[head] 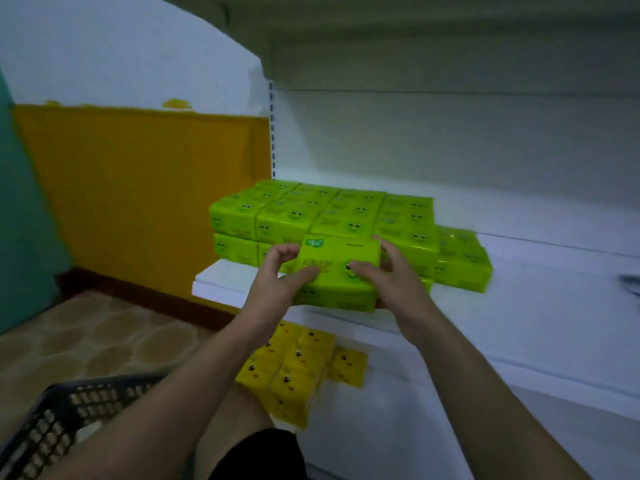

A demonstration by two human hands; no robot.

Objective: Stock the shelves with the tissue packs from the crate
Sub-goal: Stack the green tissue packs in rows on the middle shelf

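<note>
Both hands hold a green tissue pack [337, 259] just above the white shelf [540, 306], in front of a two-layer stack of green packs [322, 213]. My left hand [277, 275] grips the pack's left end, thumb on top. My right hand [384, 271] grips its right end, thumb across the top. Another green pack [339, 296] lies directly beneath the held one; whether I carry it too is unclear. More green packs [464, 261] sit lower at the stack's right. The dark crate [59, 417] stands at the lower left.
Yellow tissue packs [294, 368] are stacked on the lower shelf beneath my arms. The shelf's right part is bare white board, with a dark blurred item [628, 284] at the far right edge. A yellow wall panel [145, 202] and patterned floor [86, 337] lie left.
</note>
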